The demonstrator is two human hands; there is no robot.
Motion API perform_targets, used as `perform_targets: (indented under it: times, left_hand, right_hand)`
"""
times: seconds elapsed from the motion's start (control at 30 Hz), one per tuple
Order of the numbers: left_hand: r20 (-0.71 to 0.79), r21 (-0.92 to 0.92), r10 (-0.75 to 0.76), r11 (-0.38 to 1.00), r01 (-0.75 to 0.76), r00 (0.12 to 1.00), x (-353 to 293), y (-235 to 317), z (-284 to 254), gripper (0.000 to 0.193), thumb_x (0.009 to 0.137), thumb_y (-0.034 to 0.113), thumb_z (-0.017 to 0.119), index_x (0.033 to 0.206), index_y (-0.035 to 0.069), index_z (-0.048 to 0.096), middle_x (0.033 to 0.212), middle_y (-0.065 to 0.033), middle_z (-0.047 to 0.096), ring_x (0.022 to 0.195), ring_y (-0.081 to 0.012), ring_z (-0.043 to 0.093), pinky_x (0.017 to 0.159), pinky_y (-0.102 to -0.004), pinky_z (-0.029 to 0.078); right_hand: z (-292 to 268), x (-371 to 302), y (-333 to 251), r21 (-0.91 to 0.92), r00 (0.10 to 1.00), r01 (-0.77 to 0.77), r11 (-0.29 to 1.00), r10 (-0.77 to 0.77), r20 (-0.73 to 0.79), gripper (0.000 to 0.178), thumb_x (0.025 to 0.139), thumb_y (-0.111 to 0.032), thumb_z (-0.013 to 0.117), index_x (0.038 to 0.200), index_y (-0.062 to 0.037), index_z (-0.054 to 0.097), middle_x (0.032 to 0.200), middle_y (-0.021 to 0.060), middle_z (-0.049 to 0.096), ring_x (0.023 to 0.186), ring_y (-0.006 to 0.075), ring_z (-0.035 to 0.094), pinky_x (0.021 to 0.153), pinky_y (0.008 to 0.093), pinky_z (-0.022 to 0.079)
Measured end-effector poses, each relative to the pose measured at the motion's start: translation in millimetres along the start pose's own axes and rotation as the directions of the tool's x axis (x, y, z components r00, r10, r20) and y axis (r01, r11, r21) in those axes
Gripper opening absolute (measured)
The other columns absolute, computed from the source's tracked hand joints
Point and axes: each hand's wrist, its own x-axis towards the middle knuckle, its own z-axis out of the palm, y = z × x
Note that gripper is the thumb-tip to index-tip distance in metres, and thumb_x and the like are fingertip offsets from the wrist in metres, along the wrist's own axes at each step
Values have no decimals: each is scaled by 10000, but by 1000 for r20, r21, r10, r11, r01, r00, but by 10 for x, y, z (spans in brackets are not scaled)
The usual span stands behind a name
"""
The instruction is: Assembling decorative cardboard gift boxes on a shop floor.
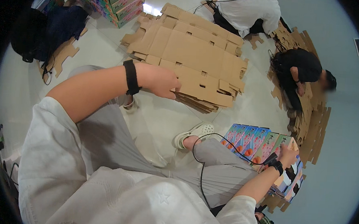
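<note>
My left hand [160, 82] is at the near-left edge of a stack of flattened cardboard boxes [191, 47] on the floor. Its fingers curl closed over the edge of the top sheets, partly hiding where they touch. Off to the right, my right hand [288, 155] grips the end of a green-and-pink carton [282, 143] in a row of printed cartons. Blue cartons [243, 136] with fruit pictures make up the left part of that row. Some of my right fingers are hidden behind the hand.
A black cable [200, 177] loops across my right leg toward my right wrist. Stacked green-and-pink cartons [122, 6] stand at the far left. Other people sit around: one in white [249, 9], one in black [299, 66], one in dark clothes [61, 26]. More cardboard [312, 128] leans by the right wall.
</note>
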Motion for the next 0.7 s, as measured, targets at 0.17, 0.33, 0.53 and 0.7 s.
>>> perform_targets:
  times: [0.17,0.33,0.53,0.7]
  left_hand:
    - [20,-33,-80,996,81,997,36,-45,35,442,1010,368,662,1303,38,686,1061,-201,778,1007,-409,733,916,-485,573]
    - [59,-28,-128,991,129,990,74,-46,31,460,1010,363,656,1332,36,676,1032,-196,784,985,-397,741,886,-486,580]
    - [11,-38,-109,993,109,994,75,-80,-6,465,1004,348,655,1345,32,667,1013,-187,785,965,-394,743,864,-485,582]
    - [-111,-138,-149,981,133,983,113,-115,-64,476,993,357,678,1378,76,657,1061,-200,784,988,-373,747,897,-472,578]
  right_hand:
    - [-36,78,-89,106,998,12,994,-5,-67,1158,658,-551,950,1610,-188,399,1477,303,525,1333,481,567,1046,613,514]
    - [-247,97,-206,241,977,149,959,-105,-183,1107,649,-581,953,1552,-125,505,1441,329,571,1325,476,572,1072,545,512]
    - [-763,-307,-805,341,844,480,808,-320,-430,1074,766,-604,889,1548,11,482,1479,296,578,1350,464,555,1108,519,479]
    - [-1113,-1123,-1384,574,690,686,447,-649,-319,994,854,-535,874,1560,32,466,1555,280,528,1477,403,470,1225,461,370]
